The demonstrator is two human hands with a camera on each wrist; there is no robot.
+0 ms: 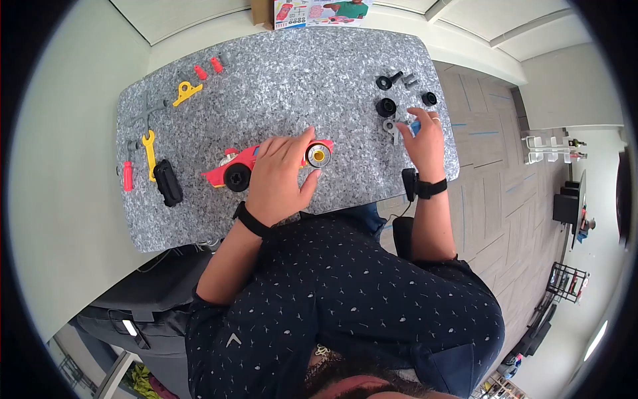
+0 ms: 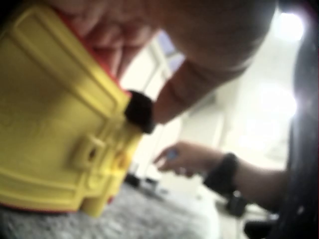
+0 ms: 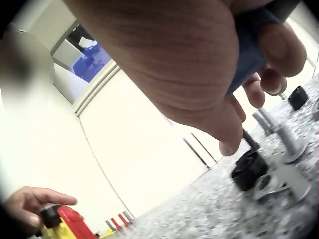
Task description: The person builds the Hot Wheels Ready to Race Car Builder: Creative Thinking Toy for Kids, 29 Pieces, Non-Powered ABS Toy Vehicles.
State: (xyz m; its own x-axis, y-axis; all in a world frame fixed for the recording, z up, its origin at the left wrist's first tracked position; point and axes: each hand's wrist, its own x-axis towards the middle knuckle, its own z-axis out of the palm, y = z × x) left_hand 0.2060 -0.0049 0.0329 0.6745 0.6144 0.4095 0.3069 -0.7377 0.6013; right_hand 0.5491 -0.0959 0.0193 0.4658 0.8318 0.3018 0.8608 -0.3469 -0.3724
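Note:
My left hand (image 1: 276, 179) grips a red toy car (image 1: 250, 156) from above, on its side, with black wheels and a silver wheel with a yellow centre (image 1: 319, 156). The left wrist view shows its yellow underside (image 2: 55, 114) close to the left thumb (image 2: 189, 89). Over at the table's right part, my right hand (image 1: 425, 143) holds a blue object (image 1: 415, 126). In the right wrist view, fingers curl round this blue piece (image 3: 246, 50), mostly covered by the palm. Below that hand lie a black wheel (image 3: 249, 170) and a light grey part (image 3: 289, 181).
Several black wheels (image 1: 386, 107) and grey pegs (image 1: 410, 80) lie by the right hand. Left on the table are a yellow wrench (image 1: 149, 156), a black case (image 1: 169, 183), a red screwdriver (image 1: 127, 176), a grey cross-shaped tool (image 1: 147, 114), a yellow part (image 1: 186, 94) and small red pieces (image 1: 216, 64).

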